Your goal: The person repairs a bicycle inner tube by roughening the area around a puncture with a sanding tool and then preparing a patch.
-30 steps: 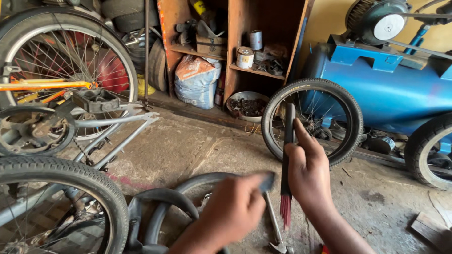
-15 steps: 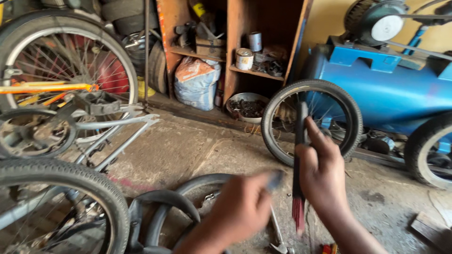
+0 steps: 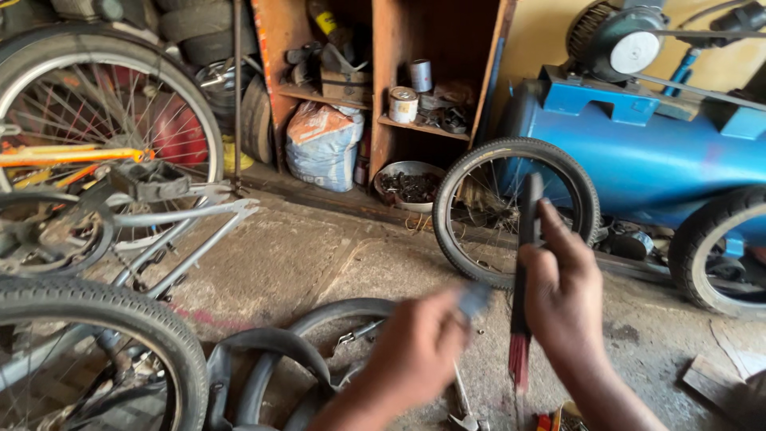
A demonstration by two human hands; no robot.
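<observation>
While a small spoked wheel (image 3: 516, 209) is leaned against the blue compressor tank (image 3: 662, 164) behind, a strip of black rubber (image 3: 523, 263) is held upright in front of it, so part of the rim is hidden. The strip's long axis is set near vertical, its reddish frayed end pointing down. It is gripped in the closed right hand (image 3: 565, 299). A small blurred grey object (image 3: 474, 300) is pinched in the closed left hand (image 3: 416, 351), just beside the strip. A loose tyre (image 3: 319, 335) is seen on the concrete floor (image 3: 279, 259) beneath.
</observation>
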